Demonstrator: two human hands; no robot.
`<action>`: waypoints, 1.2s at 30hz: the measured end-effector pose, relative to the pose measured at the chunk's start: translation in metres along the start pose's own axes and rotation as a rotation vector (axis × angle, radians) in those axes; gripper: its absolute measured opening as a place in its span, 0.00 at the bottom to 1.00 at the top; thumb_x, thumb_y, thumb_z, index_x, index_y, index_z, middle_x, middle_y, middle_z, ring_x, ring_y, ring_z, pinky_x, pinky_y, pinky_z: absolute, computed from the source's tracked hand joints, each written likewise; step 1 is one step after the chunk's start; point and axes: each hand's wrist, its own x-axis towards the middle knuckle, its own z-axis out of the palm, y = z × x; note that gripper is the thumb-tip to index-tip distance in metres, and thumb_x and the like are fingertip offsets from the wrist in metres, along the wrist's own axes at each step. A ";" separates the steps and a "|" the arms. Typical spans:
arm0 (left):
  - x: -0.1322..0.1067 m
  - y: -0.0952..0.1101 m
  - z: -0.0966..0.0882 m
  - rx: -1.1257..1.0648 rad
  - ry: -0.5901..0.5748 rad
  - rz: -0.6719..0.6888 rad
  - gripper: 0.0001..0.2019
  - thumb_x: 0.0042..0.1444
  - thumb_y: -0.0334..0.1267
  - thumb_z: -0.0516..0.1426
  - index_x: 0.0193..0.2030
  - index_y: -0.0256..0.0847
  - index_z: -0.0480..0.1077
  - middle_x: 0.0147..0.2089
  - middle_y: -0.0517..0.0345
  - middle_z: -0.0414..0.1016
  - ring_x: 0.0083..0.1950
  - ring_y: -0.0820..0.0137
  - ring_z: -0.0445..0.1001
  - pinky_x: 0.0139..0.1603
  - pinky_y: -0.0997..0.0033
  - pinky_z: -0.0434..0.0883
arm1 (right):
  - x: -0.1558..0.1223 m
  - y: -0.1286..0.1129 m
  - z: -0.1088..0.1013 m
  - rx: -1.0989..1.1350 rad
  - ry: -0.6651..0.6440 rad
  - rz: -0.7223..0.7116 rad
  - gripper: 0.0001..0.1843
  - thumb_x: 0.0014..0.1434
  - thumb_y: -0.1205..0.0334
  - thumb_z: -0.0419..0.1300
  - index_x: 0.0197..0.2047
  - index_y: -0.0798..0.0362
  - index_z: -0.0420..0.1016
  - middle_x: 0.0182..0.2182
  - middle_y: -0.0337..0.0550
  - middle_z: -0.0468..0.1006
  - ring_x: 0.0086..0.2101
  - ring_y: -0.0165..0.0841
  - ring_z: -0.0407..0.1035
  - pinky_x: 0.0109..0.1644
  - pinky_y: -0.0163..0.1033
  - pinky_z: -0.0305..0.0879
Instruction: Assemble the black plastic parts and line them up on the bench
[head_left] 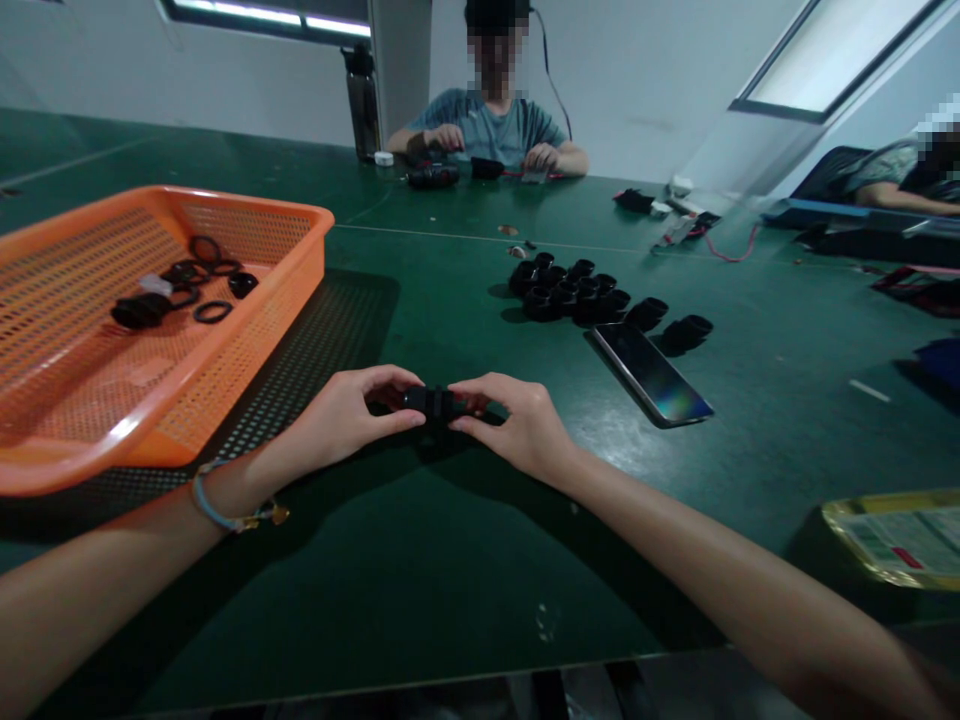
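Note:
Between my two hands is a small black ribbed fitting [433,402], held just above the green table. Fingers and thumb of my left hand [360,405] pinch its left end. On the other end, my right hand [517,415] grips it the same way, its fingertips hiding part of the piece. Beyond my right hand stands a cluster of several black cylindrical fittings [566,290]. Left of my hands, an orange basket [259,350] holds several black rings [213,312] and a black capped part [142,311].
A phone [651,375] lies right of my hands. A gold-rimmed tin [900,540] is near the right edge. Across the green table [450,590] a person [491,130] handles small parts beside a dark bottle [363,105]. Another person [907,180] sits far right.

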 end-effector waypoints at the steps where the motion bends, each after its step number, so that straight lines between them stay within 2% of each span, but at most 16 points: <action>1: 0.000 0.000 0.000 0.001 0.002 -0.001 0.18 0.44 0.46 0.60 0.39 0.37 0.71 0.36 0.55 0.78 0.37 0.64 0.75 0.42 0.64 0.73 | 0.000 0.000 0.000 0.004 -0.003 0.003 0.13 0.50 0.71 0.64 0.41 0.55 0.75 0.34 0.42 0.80 0.32 0.30 0.73 0.36 0.36 0.70; 21: 0.000 0.000 0.000 -0.008 0.009 -0.002 0.18 0.43 0.46 0.60 0.39 0.38 0.72 0.36 0.55 0.78 0.37 0.64 0.76 0.42 0.64 0.73 | 0.000 0.003 0.001 0.010 -0.004 -0.003 0.12 0.51 0.68 0.64 0.41 0.54 0.76 0.33 0.41 0.80 0.30 0.29 0.73 0.34 0.35 0.70; 25: 0.000 0.000 0.000 -0.006 0.013 -0.003 0.18 0.43 0.46 0.60 0.39 0.37 0.72 0.36 0.55 0.78 0.37 0.64 0.76 0.42 0.64 0.73 | -0.001 0.005 0.002 0.006 0.006 -0.032 0.14 0.50 0.68 0.65 0.42 0.54 0.76 0.34 0.42 0.80 0.32 0.31 0.74 0.36 0.36 0.71; 30: 0.000 0.001 0.000 -0.008 0.007 0.001 0.18 0.43 0.46 0.60 0.39 0.37 0.72 0.36 0.55 0.78 0.37 0.64 0.75 0.42 0.64 0.73 | -0.001 0.005 0.003 0.008 0.055 -0.062 0.12 0.50 0.71 0.64 0.40 0.55 0.76 0.36 0.45 0.80 0.35 0.32 0.74 0.37 0.37 0.72; 36: 0.000 0.000 0.000 -0.001 0.007 0.010 0.19 0.44 0.46 0.60 0.40 0.36 0.71 0.37 0.54 0.77 0.37 0.64 0.76 0.42 0.65 0.73 | -0.001 0.002 0.002 -0.008 0.029 0.002 0.17 0.48 0.72 0.65 0.43 0.55 0.74 0.34 0.42 0.79 0.31 0.29 0.73 0.36 0.36 0.71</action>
